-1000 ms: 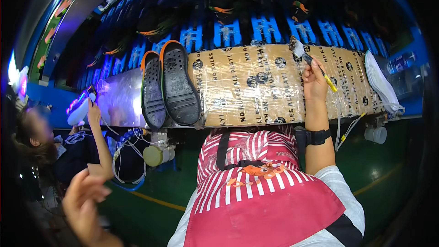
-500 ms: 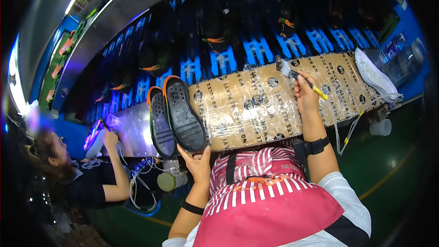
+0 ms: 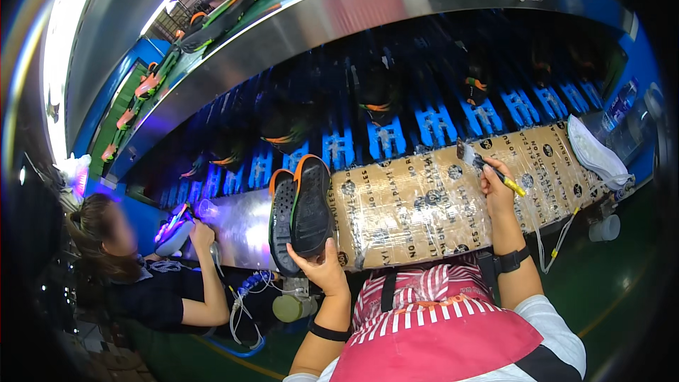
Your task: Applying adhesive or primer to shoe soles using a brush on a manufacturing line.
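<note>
Two black soles with orange rims stand side by side at the left end of the cardboard. The left one [image 3: 281, 205] shows a holed inner face. My left hand [image 3: 324, 270] grips the right sole [image 3: 312, 209] at its near end, thumb and fingers at its edges; the thumb also lies across the left sole. In my right hand [image 3: 499, 185] is a flat brush [image 3: 469, 155] with a yellow handle end, held above the cardboard, its bristles pointing away to the far left. A thin clear tube hangs below that hand.
Shiny taped cardboard [image 3: 403, 216] covers the bench. A white sole-shaped piece [image 3: 598, 154] and plastic bottle [image 3: 619, 107] stand at right. Behind, blue racks [image 3: 386, 140] carry shoes. At left, a co-worker's hand [image 3: 202, 233] holds a shoe [image 3: 172, 230]. A round container [image 3: 288, 307] hangs below the bench.
My view has tilted up, showing more of the metal ledge and upper shoes. The right sole now overlaps the left one more, and my left hand has come further up its near end.
</note>
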The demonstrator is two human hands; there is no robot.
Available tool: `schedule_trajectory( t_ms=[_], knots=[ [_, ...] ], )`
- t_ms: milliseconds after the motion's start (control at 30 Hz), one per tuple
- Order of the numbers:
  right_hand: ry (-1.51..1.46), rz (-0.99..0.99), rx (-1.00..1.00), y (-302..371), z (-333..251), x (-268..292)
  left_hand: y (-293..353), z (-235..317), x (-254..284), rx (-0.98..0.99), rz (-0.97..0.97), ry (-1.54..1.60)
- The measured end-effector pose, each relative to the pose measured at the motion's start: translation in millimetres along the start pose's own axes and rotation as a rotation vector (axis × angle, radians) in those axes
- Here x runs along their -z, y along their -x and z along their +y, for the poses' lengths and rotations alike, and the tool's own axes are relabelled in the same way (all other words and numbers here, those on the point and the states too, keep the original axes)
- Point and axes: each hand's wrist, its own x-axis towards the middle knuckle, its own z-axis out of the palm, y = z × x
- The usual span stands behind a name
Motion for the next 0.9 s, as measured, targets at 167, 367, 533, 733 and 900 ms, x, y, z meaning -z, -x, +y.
schedule_trajectory(
  t_ms=[167, 367, 533, 733, 900],
  knots=[
    [0.034, -0.014, 0.008, 0, 1, -4, -24, 16, 9, -0.132, 0.021, 0.001],
    [0.009, 0.008, 0.005, -2, -3, -3, -45, 90, 43, -0.304, -0.052, -0.01],
    [0.034, -0.008, 0.004, -2, -4, -6, -71, 179, 91, -0.317, -0.044, 0.521],
    [0.028, -0.007, -0.012, 1, -4, -11, -143, 279, 99, -0.662, 0.128, 0.394],
    [0.039, -0.021, 0.001, 2, -3, -11, -332, 283, 94, -0.582, -0.034, 0.194]
  ],
)
